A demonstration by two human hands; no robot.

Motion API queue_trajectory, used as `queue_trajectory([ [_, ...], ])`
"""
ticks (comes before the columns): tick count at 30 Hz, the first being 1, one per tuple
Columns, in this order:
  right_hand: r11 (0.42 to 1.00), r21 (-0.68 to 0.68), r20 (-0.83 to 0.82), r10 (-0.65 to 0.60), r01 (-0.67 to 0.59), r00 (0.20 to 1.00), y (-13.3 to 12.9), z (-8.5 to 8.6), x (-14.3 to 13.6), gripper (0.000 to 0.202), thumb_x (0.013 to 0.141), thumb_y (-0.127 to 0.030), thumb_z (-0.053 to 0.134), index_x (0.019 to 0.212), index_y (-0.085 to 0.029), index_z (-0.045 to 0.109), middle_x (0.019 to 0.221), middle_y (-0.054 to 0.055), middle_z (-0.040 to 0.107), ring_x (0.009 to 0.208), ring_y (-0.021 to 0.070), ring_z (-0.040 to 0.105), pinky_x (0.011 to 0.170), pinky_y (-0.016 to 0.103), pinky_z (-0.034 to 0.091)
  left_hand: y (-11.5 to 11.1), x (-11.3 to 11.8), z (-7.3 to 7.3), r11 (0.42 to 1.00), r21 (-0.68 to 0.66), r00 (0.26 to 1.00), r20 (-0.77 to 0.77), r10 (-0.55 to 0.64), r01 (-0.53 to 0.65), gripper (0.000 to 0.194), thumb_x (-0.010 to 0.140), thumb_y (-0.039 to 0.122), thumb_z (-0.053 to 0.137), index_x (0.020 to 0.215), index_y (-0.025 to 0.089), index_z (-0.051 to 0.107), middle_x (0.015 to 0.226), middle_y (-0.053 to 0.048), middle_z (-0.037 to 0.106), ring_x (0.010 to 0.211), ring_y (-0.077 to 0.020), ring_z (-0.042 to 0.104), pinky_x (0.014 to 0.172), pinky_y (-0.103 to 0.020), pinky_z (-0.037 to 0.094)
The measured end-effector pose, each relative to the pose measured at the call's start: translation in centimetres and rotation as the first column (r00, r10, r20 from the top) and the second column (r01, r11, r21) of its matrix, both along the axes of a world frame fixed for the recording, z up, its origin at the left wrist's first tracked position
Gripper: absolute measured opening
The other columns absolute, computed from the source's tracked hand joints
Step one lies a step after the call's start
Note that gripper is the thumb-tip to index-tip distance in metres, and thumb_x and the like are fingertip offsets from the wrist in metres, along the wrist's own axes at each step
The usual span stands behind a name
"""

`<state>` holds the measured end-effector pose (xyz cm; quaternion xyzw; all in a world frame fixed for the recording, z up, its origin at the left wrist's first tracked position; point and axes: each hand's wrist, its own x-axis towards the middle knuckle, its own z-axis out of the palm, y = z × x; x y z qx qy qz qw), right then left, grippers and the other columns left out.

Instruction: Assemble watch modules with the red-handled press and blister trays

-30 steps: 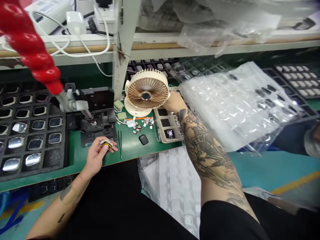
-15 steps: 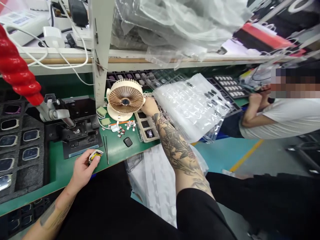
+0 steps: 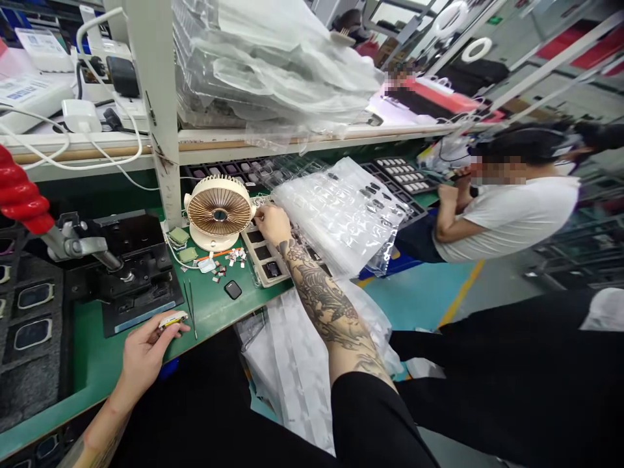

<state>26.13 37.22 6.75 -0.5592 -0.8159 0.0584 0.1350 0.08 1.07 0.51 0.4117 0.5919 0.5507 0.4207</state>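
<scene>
My left hand (image 3: 146,348) is closed on a small open watch case (image 3: 173,318), silver-edged with yellow inside, just above the bench's front edge. My right hand (image 3: 273,224) reaches across the bench beside a cream desk fan (image 3: 219,216). Its fingers are curled together near the fan's right side, above a beige compartment tray (image 3: 260,260). Whatever those fingertips hold, if anything, is hidden. Between the hands lie tweezers (image 3: 191,309), a dark watch screen (image 3: 233,289) and several small loose parts (image 3: 236,257).
A black press fixture (image 3: 131,273) with a red-handled lever (image 3: 22,188) stands at left, by a foam tray (image 3: 36,351) of watch cases. Plastic-covered trays (image 3: 341,208) lie at right. A shelf (image 3: 219,135) crosses overhead. A co-worker (image 3: 507,208) sits further right.
The view has swung right, so bench items appear further left. The watch case in my left hand has tilted to show its edge. My right hand stays by the fan, fingertips now more visible.
</scene>
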Motion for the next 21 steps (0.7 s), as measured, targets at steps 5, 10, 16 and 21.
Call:
queue_trajectory([
  [5,1.000,-0.011,-0.041,0.024,-0.025,0.999,0.4,-0.7,0.4,0.011,0.096,-0.016,0.066,0.098,-0.021,0.075,0.103,0.009,0.081,0.097,0.0243,0.072,0.090,0.031,0.049,0.1,0.1,0.1,1.000,0.003,1.000,0.003,0.014,-0.014,0.038,0.098,0.046,0.081,0.122,0.017,0.084,0.092,-0.009,0.086,0.078,-0.0220,0.081,0.074,-0.031,0.069],
  [10,0.999,-0.017,-0.080,0.045,-0.047,0.996,1.1,-1.6,0.4,0.009,0.097,-0.016,0.063,0.098,-0.020,0.071,0.095,0.008,0.078,0.088,0.0236,0.068,0.083,0.031,0.046,0.1,0.1,0.2,1.000,0.013,1.000,-0.019,0.004,-0.003,0.036,0.098,0.045,0.081,0.120,0.017,0.085,0.090,-0.008,0.086,0.076,-0.0210,0.081,0.074,-0.030,0.069],
  [16,0.991,0.002,-0.133,0.130,-0.131,0.983,1.9,-2.6,0.2,0.007,0.091,-0.016,0.065,0.095,-0.019,0.069,0.100,0.010,0.075,0.090,0.0233,0.063,0.085,0.032,0.045,-0.1,-0.1,-0.5,1.000,0.002,0.999,-0.036,-0.030,0.030,0.035,0.101,0.046,0.078,0.122,0.019,0.084,0.093,-0.008,0.086,0.083,-0.0218,0.083,0.077,-0.030,0.068],
  [21,0.989,0.017,-0.197,0.148,-0.147,0.969,1.8,-3.1,0.2,0.004,0.088,-0.016,0.065,0.086,-0.019,0.068,0.100,0.011,0.073,0.092,0.0236,0.062,0.089,0.034,0.047,-0.3,-0.3,-0.6,0.999,0.002,0.998,-0.052,-0.044,0.044,0.034,0.102,0.044,0.076,0.124,0.020,0.084,0.095,-0.007,0.085,0.085,-0.0211,0.082,0.078,-0.029,0.067],
])
